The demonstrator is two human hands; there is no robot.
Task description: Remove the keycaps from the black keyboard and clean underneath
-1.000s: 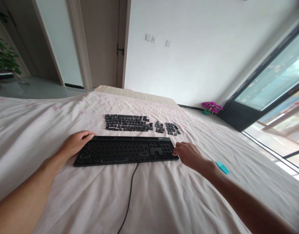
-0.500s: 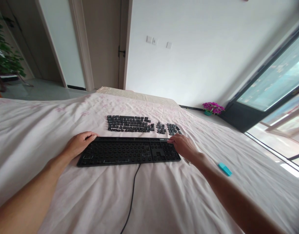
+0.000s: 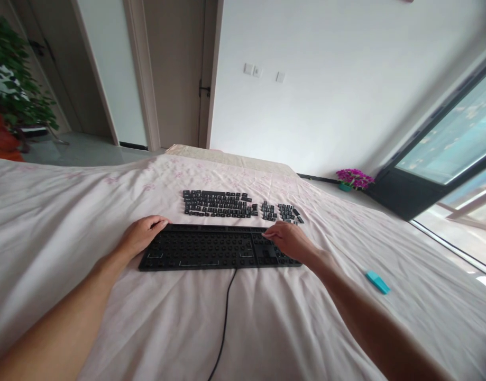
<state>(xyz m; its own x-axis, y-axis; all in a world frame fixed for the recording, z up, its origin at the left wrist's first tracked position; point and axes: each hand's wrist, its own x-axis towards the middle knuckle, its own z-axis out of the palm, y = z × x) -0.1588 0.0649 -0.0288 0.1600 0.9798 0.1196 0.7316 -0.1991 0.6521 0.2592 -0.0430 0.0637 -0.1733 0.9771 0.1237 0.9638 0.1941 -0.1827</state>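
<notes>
Floral bedspread [image 3: 167, 323] | left hand [image 3: 145, 234] grips corner of black keyboard [image 3: 203, 246] | right hand [image 3: 289, 239] bunches over it, hold unclear | loose keycaps [image 3: 219, 204] beyond, too small to read

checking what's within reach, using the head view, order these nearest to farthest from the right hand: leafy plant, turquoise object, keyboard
1. Keyboard: its right part lies under the right hand.
2. Turquoise object: off to the right, on the cloth.
3. Leafy plant: far left, in the background.
</notes>
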